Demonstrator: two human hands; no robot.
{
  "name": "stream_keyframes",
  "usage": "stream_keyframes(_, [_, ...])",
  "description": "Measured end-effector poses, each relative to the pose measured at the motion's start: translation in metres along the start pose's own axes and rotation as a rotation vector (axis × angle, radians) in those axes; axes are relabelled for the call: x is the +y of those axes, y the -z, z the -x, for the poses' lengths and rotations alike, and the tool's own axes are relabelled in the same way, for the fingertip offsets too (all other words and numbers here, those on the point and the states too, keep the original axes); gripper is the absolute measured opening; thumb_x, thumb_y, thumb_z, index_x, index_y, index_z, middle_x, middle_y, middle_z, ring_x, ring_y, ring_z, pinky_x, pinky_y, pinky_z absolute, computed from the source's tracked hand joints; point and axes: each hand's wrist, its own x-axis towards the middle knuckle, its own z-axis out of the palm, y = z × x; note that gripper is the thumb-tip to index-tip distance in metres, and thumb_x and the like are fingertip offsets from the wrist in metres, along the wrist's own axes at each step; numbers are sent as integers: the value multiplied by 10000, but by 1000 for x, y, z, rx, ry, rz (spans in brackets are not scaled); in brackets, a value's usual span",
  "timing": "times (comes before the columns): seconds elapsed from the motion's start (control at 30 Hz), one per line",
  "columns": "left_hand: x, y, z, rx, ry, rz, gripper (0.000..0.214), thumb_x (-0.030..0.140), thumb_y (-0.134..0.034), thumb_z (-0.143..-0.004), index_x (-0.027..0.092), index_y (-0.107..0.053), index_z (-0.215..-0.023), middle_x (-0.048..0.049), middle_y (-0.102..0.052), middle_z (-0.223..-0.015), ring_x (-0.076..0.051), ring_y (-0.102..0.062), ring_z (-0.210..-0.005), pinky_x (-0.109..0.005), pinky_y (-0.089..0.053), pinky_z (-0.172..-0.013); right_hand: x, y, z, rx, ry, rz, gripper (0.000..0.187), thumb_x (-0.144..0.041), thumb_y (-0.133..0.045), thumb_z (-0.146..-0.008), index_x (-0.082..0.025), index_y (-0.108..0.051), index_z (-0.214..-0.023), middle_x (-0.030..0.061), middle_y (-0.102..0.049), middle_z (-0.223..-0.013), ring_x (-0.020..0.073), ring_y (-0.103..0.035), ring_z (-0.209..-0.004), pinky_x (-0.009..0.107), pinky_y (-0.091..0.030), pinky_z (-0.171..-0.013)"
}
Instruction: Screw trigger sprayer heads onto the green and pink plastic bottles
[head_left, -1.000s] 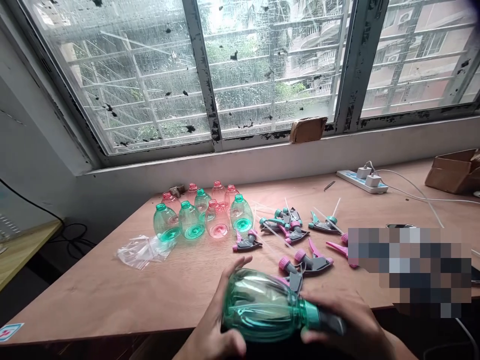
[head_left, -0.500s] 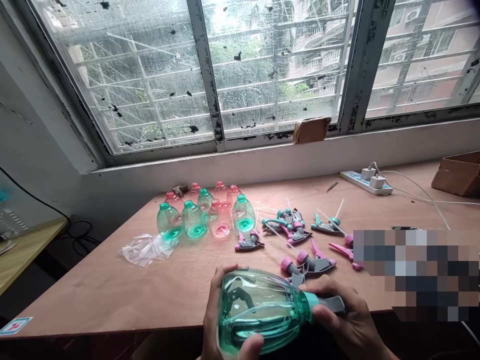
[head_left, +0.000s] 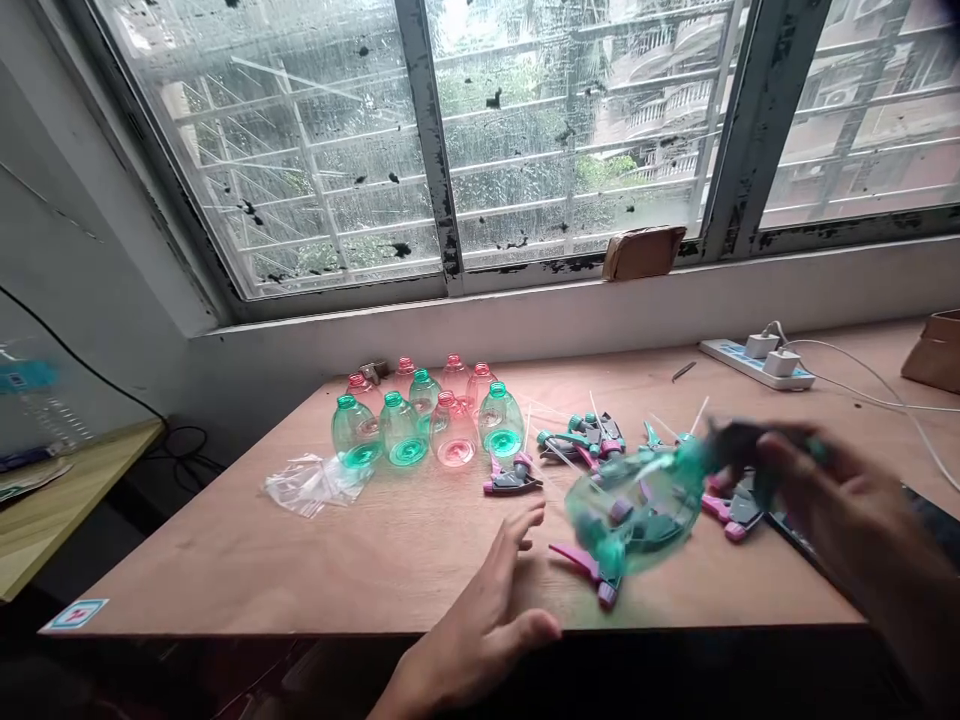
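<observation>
My right hand (head_left: 832, 490) grips a green spray bottle (head_left: 637, 510) by its dark trigger head; the bottle is tilted, blurred by motion, and held above the table. My left hand (head_left: 495, 610) is off the bottle, fingers apart over the front edge, with nothing in it. Beneath and behind the bottle lie several pink-and-grey and green-and-grey trigger sprayers (head_left: 514, 475), some seen through its clear wall. Several green bottles (head_left: 405, 435) and red bottles (head_left: 454, 435) without sprayers stand together farther back.
A crumpled clear plastic bag (head_left: 315, 485) lies left of the bottles. At the back right are a power strip (head_left: 750, 362) with plugs and white cables, and a cardboard box (head_left: 937, 350). A dark flat object lies partly under my right arm. The wooden table's (head_left: 337, 580) front edge runs below.
My left hand has let go of the green spray bottle and opened. My right hand has carried it up and to the right, away from my body. The view has shifted slightly.
</observation>
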Motion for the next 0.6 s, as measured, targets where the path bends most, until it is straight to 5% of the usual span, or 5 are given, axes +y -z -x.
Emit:
stream_keyframes(0.17, [9, 1, -3, -53, 91, -115, 750, 525, -633, -960, 293, -308, -1594, -97, -319, -1671, -351, -338, -1508, -511, -278, -1250, -19, 32, -118, 272, 235, 337, 524, -466, -739, -907, -98, -635, -1266, 167, -769, -886, 171, -700, -628, 348, -529, -631])
stream_keyframes(0.3, [13, 0, -5, -35, 142, -135, 689, 408, -666, -960, 292, -358, -1565, -87, -389, -1634, -320, -416, -1467, -480, -307, -1244, -9, 25, -193, 146, 125, 696, 580, -442, -578, -1001, 12, -526, -1359, 250, -772, -933, 179, -711, -641, 322, -492, -590])
stream_keyframes(0.47, [9, -1, -4, -6, 144, -21, 645, 390, -685, -949, 307, -414, -1528, -91, -448, -1591, -317, -487, -1407, -493, -357, -1210, 27, 2, -231, 4, 60, 922, 420, -396, -577, -1031, -24, -644, -1215, 160, -758, -1001, 263, -714, -1003, 401, -513, -847])
stream_keyframes(0.6, [23, 20, -8, 132, -62, 211, 461, 485, -526, -1020, 279, -521, -1432, -103, -523, -1529, -324, -518, -1380, -471, -472, -1114, 49, -5, -233, -48, 14, 1007, 280, -318, -598, -1038, -158, -631, -1265, 101, -662, -1268, 248, -685, -1055, 479, -581, -897])
